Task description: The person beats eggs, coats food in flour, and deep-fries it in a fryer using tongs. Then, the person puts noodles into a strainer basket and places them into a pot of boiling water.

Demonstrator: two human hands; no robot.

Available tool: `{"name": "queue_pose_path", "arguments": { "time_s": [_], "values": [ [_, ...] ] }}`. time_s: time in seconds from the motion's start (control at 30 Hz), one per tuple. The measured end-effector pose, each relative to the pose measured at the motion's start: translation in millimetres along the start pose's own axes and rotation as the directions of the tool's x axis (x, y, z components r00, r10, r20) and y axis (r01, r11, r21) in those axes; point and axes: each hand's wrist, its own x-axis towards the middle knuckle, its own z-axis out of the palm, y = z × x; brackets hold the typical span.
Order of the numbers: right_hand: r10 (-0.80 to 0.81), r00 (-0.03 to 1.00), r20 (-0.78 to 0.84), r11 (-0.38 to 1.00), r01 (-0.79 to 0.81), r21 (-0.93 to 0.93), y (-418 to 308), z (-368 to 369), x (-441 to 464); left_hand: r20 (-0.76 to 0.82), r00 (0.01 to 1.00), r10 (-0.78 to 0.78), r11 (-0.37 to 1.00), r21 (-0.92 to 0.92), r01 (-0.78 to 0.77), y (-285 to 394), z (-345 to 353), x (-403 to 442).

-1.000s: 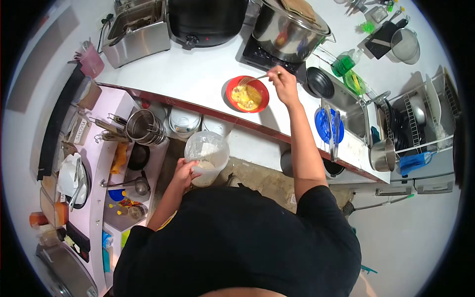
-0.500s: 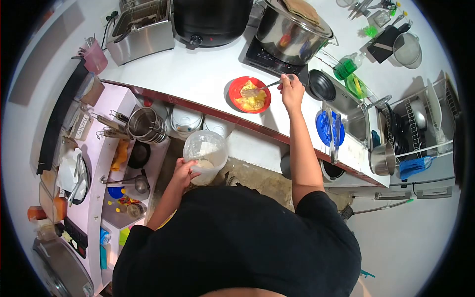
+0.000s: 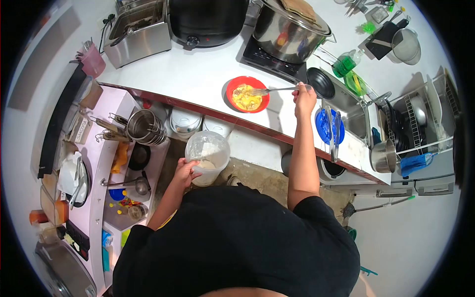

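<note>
My right hand [image 3: 305, 100] is closed around the handle of a fork [image 3: 282, 89], held almost level over the counter. Its tines reach into a red bowl [image 3: 230, 101] of yellow beaten egg [image 3: 247, 99], with paler bits among it. Lower down, my left hand [image 3: 185, 173] grips the side of a translucent plastic tub [image 3: 217, 171] in front of the counter edge. White powder [image 3: 208, 157] lies inside the tub, and its mouth faces up toward me.
Behind the bowl a large steel pot [image 3: 287, 37] stands on a black induction cooker [image 3: 269, 62]. A blue plate with tongs [image 3: 330, 129] lies right, near the sink [image 3: 354, 114] and a black bowl [image 3: 321, 83]. Strainers [image 3: 144, 126] hang over the left shelf. A deep fryer [image 3: 141, 39] stands back left.
My right hand has moved slightly right and down, bringing the fork to a flatter angle in the egg. The egg looks more spread out. My left hand still holds the tub.
</note>
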Motion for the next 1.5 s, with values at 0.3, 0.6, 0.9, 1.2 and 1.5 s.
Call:
{"name": "queue_pose_path", "arguments": {
  "time_s": [0.3, 0.6, 0.9, 1.2, 1.5],
  "values": [
    [0.065, 0.984, 0.164, 0.997, -0.072, 0.035, 24.2, 2.0, -6.8, -0.021, 1.000, 0.021, 1.000, 0.010, -0.020, -3.0, -2.1, 5.3],
    [-0.165, 0.951, 0.262, 0.977, 0.121, 0.178, 1.4, 18.8, -4.2, 0.015, 1.000, 0.020, 1.000, -0.006, -0.020, -2.1, -0.2, 4.3],
    [-0.112, 0.986, 0.126, 0.993, 0.106, 0.049, 9.5, 22.8, -2.2, -0.008, 1.000, 0.017, 1.000, -0.024, -0.017, 0.0, -3.5, -2.4],
    [-0.496, 0.845, 0.197, 0.746, 0.531, -0.402, -22.9, 19.2, -18.7, -0.042, 0.999, 0.017, 1.000, -0.025, -0.018, 0.4, -7.3, -0.6],
    [0.219, 0.975, -0.022, 0.928, -0.202, 0.314, 75.7, 29.5, 5.7, -0.016, 0.998, 0.053, 0.998, -0.023, -0.053, 7.5, 0.1, -4.8]
  ]
}}
